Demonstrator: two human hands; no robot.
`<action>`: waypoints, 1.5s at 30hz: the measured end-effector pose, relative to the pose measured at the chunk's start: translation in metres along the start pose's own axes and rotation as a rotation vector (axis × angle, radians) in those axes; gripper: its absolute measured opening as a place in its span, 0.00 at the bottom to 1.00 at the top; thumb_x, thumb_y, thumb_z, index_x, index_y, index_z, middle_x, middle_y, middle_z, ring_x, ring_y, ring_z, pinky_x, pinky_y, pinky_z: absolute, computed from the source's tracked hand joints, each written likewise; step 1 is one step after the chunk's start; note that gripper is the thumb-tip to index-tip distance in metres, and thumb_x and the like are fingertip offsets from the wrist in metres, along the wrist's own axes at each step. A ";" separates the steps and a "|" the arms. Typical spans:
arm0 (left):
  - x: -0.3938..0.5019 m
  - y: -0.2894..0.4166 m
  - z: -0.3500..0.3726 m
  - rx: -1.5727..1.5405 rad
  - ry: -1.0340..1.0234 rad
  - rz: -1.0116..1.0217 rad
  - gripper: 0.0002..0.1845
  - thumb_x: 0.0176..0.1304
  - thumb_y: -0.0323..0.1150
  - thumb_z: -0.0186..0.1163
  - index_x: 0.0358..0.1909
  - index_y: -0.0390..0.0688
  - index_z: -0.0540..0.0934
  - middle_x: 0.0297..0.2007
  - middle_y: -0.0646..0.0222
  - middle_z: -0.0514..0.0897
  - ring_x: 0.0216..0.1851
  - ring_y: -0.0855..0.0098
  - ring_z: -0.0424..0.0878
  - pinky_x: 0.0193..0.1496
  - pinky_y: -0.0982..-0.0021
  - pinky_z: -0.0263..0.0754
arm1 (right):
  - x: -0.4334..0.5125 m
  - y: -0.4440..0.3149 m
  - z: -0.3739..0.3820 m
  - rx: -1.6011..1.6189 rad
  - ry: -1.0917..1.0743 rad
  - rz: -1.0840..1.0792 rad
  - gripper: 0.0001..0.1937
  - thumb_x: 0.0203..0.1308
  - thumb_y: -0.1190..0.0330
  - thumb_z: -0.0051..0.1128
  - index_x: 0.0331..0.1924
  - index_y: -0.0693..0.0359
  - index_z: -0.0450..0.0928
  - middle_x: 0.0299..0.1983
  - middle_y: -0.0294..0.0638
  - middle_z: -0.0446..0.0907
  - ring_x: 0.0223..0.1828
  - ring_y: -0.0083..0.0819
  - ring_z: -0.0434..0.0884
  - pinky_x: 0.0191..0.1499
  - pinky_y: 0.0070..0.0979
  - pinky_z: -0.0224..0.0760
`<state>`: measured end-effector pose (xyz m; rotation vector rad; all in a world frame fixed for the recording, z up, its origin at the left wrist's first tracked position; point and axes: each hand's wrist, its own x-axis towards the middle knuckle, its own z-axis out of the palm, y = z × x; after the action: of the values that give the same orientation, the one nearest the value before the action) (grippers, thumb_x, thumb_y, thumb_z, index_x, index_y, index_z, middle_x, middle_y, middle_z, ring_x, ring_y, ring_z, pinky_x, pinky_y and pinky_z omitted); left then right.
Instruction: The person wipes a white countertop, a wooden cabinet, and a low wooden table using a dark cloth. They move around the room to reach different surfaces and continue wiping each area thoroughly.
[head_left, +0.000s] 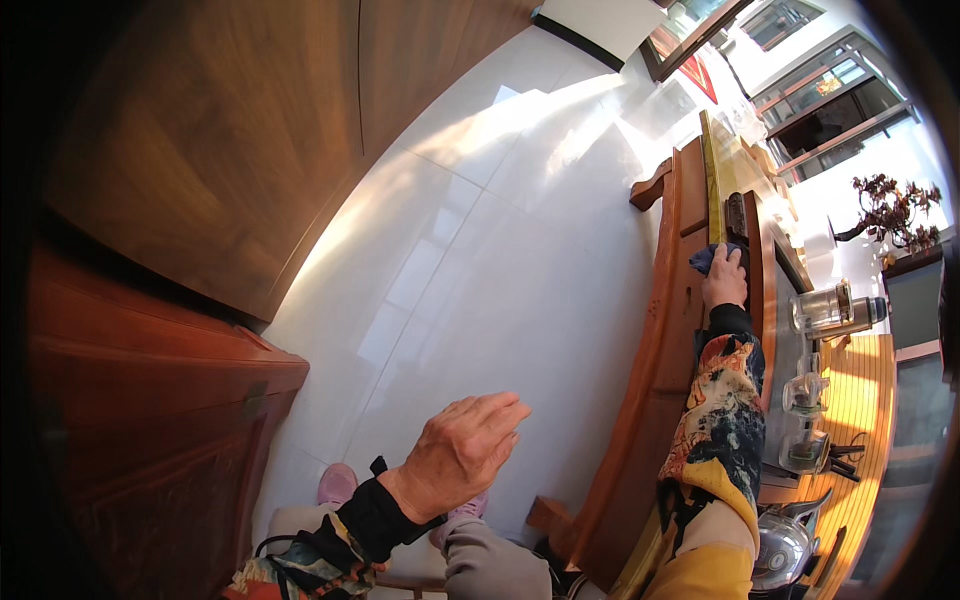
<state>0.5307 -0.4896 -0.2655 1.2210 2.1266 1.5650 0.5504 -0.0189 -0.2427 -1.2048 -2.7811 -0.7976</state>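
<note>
My right hand (725, 283) presses a dark blue cloth (703, 259) against the top of a reddish-brown wooden tea table (679, 300). Just beyond the fingers, a dark carved piece (736, 215) sits by the raised tray edge. My left hand (466, 454) hangs in the air over the pale floor, holding nothing visible. Its fingers are extended and the palm is mostly hidden. Both sleeves are patterned, with black cuffs.
A glass jug (817, 309), several glass cups and a shiny kettle (780, 551) stand at the right. Behind them is a small potted tree (896, 214). A red-brown wooden cabinet (150, 405) and a large brown panel (202, 150) border the tiled floor (480, 300) on the left.
</note>
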 end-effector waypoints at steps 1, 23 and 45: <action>-0.001 0.001 -0.001 0.010 0.001 0.015 0.18 0.53 0.23 0.64 0.48 0.38 0.79 0.47 0.55 0.81 0.46 0.54 0.82 0.49 0.60 0.77 | -0.003 0.000 -0.003 0.046 -0.045 0.031 0.30 0.58 0.75 0.56 0.66 0.61 0.61 0.67 0.59 0.61 0.56 0.57 0.74 0.55 0.44 0.73; -0.060 0.060 -0.040 0.018 0.038 0.115 0.18 0.54 0.22 0.63 0.48 0.38 0.78 0.48 0.54 0.81 0.48 0.52 0.81 0.50 0.61 0.78 | -0.182 -0.014 -0.028 0.033 0.274 -0.073 0.21 0.54 0.75 0.60 0.54 0.56 0.76 0.65 0.45 0.69 0.63 0.50 0.68 0.65 0.42 0.60; -0.117 0.088 -0.061 0.113 0.033 0.185 0.15 0.58 0.23 0.60 0.48 0.37 0.77 0.47 0.54 0.81 0.48 0.52 0.80 0.51 0.61 0.76 | -0.367 -0.009 -0.084 0.253 0.233 0.141 0.30 0.45 0.81 0.63 0.57 0.56 0.74 0.66 0.43 0.66 0.61 0.49 0.68 0.62 0.45 0.64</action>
<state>0.6087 -0.6091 -0.1959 1.4766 2.2049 1.5645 0.7870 -0.3114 -0.2477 -1.1636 -2.4870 -0.5188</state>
